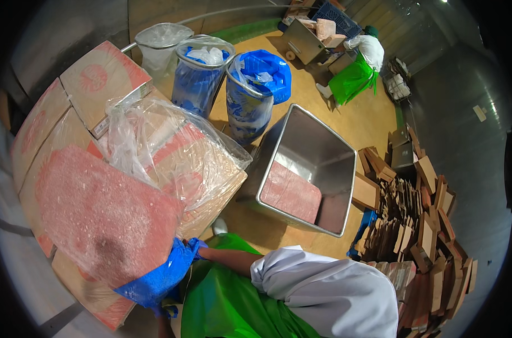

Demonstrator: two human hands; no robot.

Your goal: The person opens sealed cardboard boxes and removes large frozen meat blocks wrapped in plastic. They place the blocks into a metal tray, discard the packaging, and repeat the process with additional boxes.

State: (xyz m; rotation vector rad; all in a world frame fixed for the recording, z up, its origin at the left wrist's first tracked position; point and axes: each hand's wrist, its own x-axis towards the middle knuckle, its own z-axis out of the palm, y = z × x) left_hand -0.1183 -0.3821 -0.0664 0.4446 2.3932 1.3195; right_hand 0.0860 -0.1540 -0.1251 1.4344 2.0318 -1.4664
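A large frosty pink frozen block [104, 215], which looks like meat, lies on top of stacked cardboard cartons [112, 80]. Blue plastic film [154, 279] wraps around its near edge. My right hand [197, 248], in a blue glove, grips a gathered bunch of that film at the block's corner. Lower down, my left hand [163, 312] is partly hidden but appears closed on the film's lower edge. Crumpled clear plastic [188, 169] covers the cartons beyond the block. A steel tub [319, 143] stands to the right, with another pink block [290, 192] in its bottom.
Blue-lined bag holders [201, 84] [249, 114] and a clear-bagged one [161, 46] stand behind the cartons. A co-worker [361, 63] in a green apron bends by another loaded steel tub [302, 42]. Flattened and loose cardboard [408, 224] is heaped at right.
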